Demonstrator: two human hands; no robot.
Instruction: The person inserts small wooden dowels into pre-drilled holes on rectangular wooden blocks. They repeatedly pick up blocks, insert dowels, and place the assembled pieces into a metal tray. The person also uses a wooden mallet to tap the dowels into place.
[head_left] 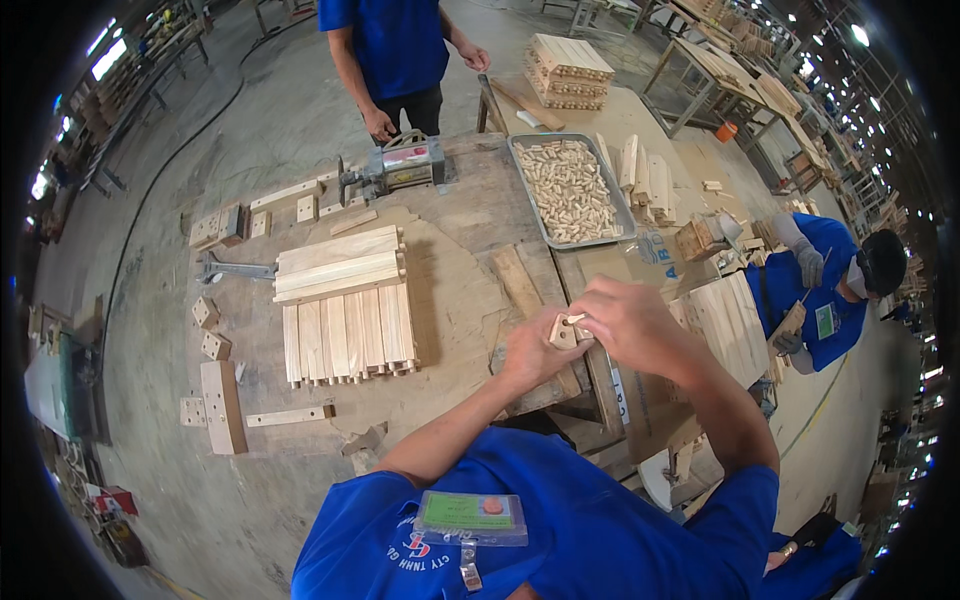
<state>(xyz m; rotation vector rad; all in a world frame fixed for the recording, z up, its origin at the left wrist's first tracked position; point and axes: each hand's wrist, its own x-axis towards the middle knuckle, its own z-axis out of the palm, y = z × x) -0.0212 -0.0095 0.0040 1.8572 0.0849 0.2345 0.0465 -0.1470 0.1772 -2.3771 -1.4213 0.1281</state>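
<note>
Head view, and I set my dial on the middle of it, twelve at the top. Between three and four o'clock, well above the tabletop's (485,190) right edge as I see it, both bare hands meet around one small job. The left hand (535,352) is wrapped around a pale wooden piece (562,334), its drilled end facing up toward me. The right hand (640,320) pinches a small peg (575,319) between thumb and fingers at that end; fingers hide how far in it sits.

At one o'clock I have a metal tray (592,243) heaped with loose pegs (570,190). Toward nine o'clock lies a pile of slats (350,330), the upper ones across the lower row, with peg ends jutting toward six. Farther out that way sit two drilled blocks (210,329), near each other.

A grey machine with a reddish top (412,160) stands at eleven, and beyond it a co-worker in a blue shirt (385,45). Past the tray, between twelve and one, I make out a stack of boards (568,72). Another co-worker (825,280) bends at three o'clock, gloved.
</note>
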